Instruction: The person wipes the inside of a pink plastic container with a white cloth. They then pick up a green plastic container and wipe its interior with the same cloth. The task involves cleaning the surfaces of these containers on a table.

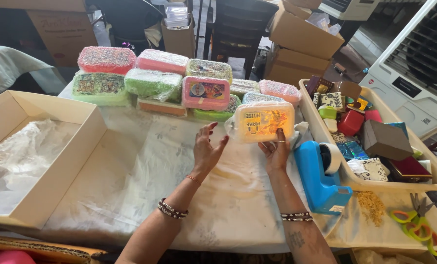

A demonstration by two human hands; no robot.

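Note:
My right hand (276, 152) holds up a yellow-orange lunch box (262, 122) wrapped in clear plastic, tilted so its picture lid faces me. My left hand (206, 149) hovers just left of the box with fingers spread, apart from it and holding nothing. Both wrists wear beaded bangles. Behind the box lies a pile of similar wrapped boxes (156, 83) in pink, green and orange on the white cloth-covered table (145, 176).
An open cardboard box (52, 166) with crumpled plastic inside stands at the left. A blue tape dispenser (321, 178) sits right of my hand, beside a cream tray (436, 178) of small gift items. Scissors (416, 222) lie at the front right. Cartons and chairs stand behind.

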